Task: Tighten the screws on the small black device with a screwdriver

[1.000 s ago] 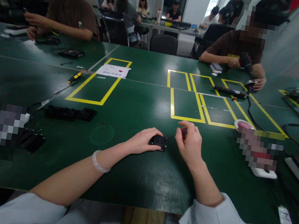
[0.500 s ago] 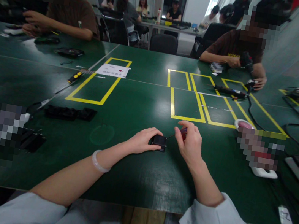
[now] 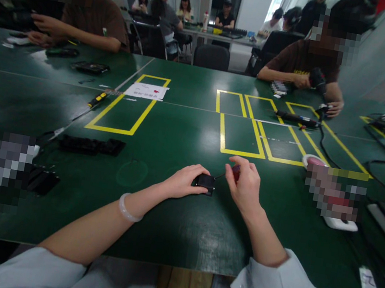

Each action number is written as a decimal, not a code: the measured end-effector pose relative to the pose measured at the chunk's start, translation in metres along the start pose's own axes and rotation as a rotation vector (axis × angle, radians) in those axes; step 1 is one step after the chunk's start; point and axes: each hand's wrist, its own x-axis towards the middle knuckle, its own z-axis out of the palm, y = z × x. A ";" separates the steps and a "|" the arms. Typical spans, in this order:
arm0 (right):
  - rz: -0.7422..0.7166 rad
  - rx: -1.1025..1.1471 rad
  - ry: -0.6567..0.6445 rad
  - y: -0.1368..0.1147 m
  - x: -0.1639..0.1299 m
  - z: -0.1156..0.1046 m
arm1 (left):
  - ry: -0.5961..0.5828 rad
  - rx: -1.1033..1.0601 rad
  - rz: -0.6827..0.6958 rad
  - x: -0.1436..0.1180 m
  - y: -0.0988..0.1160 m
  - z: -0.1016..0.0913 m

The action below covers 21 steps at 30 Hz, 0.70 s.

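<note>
My left hand (image 3: 188,181) is closed around a small black box-shaped part (image 3: 205,181), its thumb along the near side and its fingers over the far side. The part rests on or just above the green table. To the right of it, my right hand (image 3: 246,183) pinches a screwdriver (image 3: 235,171) by its dark reddish handle. The thin shaft slants left and down to the right side of the black part. I cannot make out the tip or what it touches.
Black molded pieces (image 3: 91,144) lie to the left on the green table (image 3: 180,127). A yellow-black screwdriver (image 3: 96,99) lies beyond them. Yellow tape outlines mark the surface. At right are a white-edged tray (image 3: 340,223) and cables. Across the table, one person holds a power tool (image 3: 317,80).
Both hands stay nearly in place with the part and the screwdriver. The screwdriver's handle sits slightly differently between my right fingers. The whole view has shifted very slightly.
</note>
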 end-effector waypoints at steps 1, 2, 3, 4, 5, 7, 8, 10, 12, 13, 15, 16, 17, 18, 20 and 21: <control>-0.002 0.002 -0.001 0.000 0.000 0.000 | -0.001 0.000 -0.001 0.000 0.000 0.000; -0.008 0.003 -0.002 -0.001 0.000 0.000 | 0.000 -0.001 -0.002 0.000 0.000 0.000; -0.014 0.005 -0.003 -0.001 0.001 -0.001 | 0.002 -0.002 -0.002 0.000 0.000 0.000; -0.020 0.006 -0.003 -0.002 0.001 -0.001 | 0.005 -0.003 -0.003 0.000 0.001 0.000; -0.025 0.009 -0.005 -0.003 0.001 -0.002 | 0.007 -0.003 -0.002 0.000 0.000 0.000; -0.030 0.020 -0.006 -0.004 0.002 -0.003 | 0.006 -0.002 -0.001 0.000 0.000 0.000; -0.031 0.025 -0.005 -0.004 0.002 -0.003 | 0.003 -0.002 -0.001 0.000 0.000 0.000; -0.036 0.025 0.002 -0.004 0.003 -0.004 | 0.000 -0.002 -0.002 0.000 0.000 0.000; -0.040 0.014 0.002 -0.004 0.002 -0.004 | -0.002 -0.001 -0.005 0.000 0.000 -0.001; -0.042 0.008 -0.002 -0.004 0.002 -0.004 | -0.001 -0.002 -0.007 0.000 0.000 -0.001; -0.050 0.002 -0.006 -0.003 0.002 -0.003 | -0.001 -0.005 -0.008 0.000 0.001 -0.001; -0.054 0.000 -0.008 -0.003 0.001 -0.003 | 0.000 -0.006 -0.008 0.000 0.001 -0.001; -0.059 -0.002 -0.008 -0.003 0.001 -0.003 | 0.001 -0.007 -0.006 0.000 0.001 -0.001; -0.062 -0.005 -0.009 -0.003 0.001 -0.003 | 0.004 -0.008 -0.004 0.000 0.001 -0.001; -0.059 -0.011 -0.013 -0.004 0.002 -0.003 | 0.011 -0.010 0.001 0.000 0.000 0.000; -0.055 -0.013 -0.016 -0.004 0.002 -0.003 | 0.012 -0.010 0.003 0.000 -0.001 0.000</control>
